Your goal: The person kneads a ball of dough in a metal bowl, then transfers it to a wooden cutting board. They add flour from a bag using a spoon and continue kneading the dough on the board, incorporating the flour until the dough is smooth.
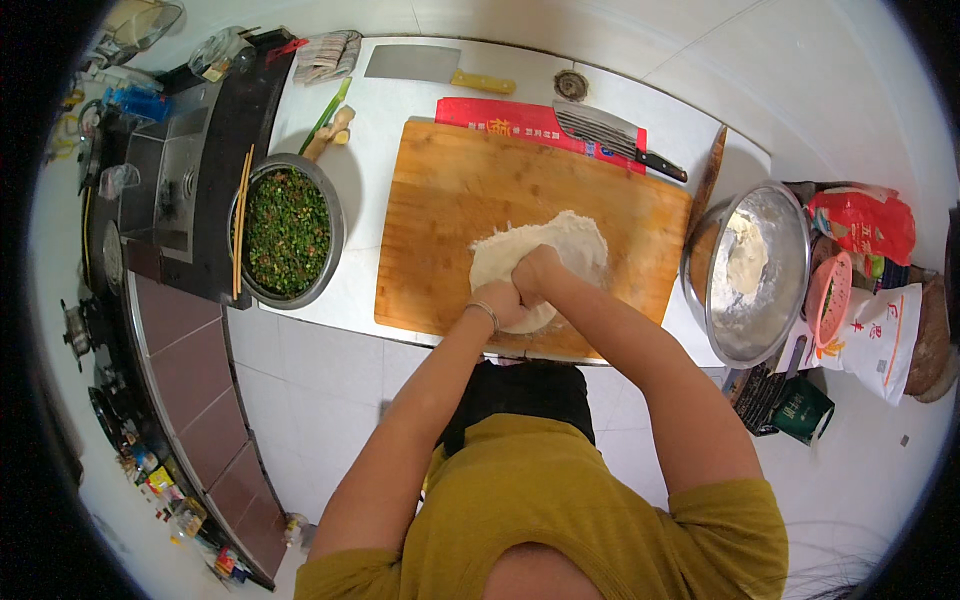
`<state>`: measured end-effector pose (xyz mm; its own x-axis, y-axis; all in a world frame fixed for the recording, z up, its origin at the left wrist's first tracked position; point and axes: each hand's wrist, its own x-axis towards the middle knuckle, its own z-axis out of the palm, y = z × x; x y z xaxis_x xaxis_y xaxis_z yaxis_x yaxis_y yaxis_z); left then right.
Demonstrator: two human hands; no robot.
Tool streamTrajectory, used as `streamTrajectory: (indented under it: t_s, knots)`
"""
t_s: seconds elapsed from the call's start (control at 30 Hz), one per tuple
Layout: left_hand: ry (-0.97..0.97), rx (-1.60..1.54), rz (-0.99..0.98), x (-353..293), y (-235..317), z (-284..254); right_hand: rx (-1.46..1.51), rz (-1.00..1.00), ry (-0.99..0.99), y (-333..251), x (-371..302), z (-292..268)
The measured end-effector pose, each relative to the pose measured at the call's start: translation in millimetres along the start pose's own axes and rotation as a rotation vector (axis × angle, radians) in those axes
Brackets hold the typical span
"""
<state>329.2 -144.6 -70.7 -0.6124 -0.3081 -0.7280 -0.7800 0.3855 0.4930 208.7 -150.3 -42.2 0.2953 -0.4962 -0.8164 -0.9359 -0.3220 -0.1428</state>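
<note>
A pale mass of dough (492,256) lies in loose white flour (583,238) on a large wooden cutting board (425,200). My left hand (503,306), with a bracelet at its wrist, is closed and pressed to the dough near the board's front edge. Right beside it, slightly farther off, my right hand (538,275) is closed too and pushes down on the dough. The two hands touch or nearly touch. Their fingertips are hidden underneath, against the dough.
Left of the board stands a bowl of chopped green filling (288,232) with chopsticks (241,222) across it. Behind lie a cleaver (415,63), another knife (610,138) and ginger (330,133). To the right are a rolling pin (708,180) and a floury metal bowl (770,320).
</note>
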Motion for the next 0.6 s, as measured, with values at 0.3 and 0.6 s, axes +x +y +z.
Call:
streamTrajectory:
  t_s: [0.3,0.6]
  knots:
    - [-0.077,0.161,0.133,2.6,5.1,-38.2,0.415,0.25,0.141,-22.3,-61.9,47.6]
    - [-0.166,0.216,-0.033,38.5,15.7,-31.3,0.661,0.227,0.099,-33.2,-41.3,59.7]
